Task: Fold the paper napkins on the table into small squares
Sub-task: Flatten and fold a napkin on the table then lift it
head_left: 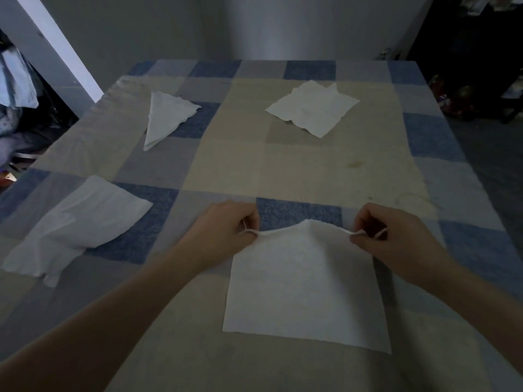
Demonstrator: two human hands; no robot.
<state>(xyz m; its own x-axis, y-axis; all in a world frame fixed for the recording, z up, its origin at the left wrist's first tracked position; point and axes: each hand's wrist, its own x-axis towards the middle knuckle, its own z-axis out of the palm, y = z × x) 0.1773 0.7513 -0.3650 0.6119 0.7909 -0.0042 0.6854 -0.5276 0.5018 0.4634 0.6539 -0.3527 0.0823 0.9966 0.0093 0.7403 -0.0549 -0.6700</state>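
Pinching napkin [304,284] corners: left hand [226,230], right hand [396,236].

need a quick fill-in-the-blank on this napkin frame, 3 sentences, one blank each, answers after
1. The left hand and right hand each pinch a far ____ of the near napkin.
2. The table holds ____ napkins in all.
3. The far-left napkin is shaped like a ____.

Answers: corner; four; triangle
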